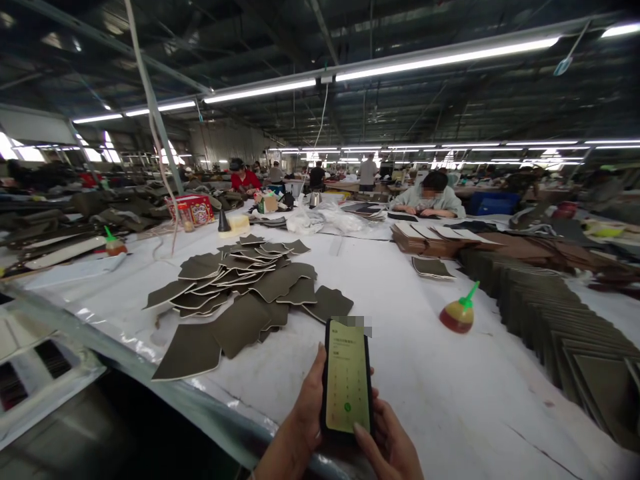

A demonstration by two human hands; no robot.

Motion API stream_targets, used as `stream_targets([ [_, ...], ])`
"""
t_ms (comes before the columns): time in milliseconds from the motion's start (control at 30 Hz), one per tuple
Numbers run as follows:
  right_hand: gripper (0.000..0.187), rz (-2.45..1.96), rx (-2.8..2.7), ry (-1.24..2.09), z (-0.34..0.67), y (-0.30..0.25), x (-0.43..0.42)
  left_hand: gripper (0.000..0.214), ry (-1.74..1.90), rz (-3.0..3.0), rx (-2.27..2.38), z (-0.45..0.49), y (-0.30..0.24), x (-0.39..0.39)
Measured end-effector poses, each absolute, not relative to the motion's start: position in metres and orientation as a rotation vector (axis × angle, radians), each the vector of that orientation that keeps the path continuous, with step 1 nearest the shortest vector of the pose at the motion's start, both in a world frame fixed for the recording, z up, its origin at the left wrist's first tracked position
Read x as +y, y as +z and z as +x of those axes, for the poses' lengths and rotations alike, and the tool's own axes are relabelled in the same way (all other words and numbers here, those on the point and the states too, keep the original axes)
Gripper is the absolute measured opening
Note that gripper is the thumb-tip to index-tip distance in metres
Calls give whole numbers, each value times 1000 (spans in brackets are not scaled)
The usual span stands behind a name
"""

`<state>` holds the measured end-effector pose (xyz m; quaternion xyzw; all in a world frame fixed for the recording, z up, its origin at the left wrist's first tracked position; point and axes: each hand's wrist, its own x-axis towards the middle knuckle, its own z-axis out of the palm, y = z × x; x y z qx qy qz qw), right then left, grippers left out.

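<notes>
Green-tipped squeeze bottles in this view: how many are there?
2. One bottle stands on the white-covered table to the right of the phone; the other at the table's left edge, left of the pile of dark cut panels. Others may be hidden.

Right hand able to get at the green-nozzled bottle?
Probably yes, though the right hand is holding the phone and would have to let go. Nothing visible stands between it and the bottle on the white table; the cut panels lie off to the left.
</notes>
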<state>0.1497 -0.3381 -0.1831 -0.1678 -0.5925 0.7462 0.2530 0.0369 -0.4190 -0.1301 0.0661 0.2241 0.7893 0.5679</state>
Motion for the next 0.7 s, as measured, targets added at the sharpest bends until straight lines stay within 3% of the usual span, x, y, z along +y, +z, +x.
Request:
stream_targets([
  [700,54,-541,-1597,2035,150,-158,-346,89,1857,113,489,35,-130,-419],
])
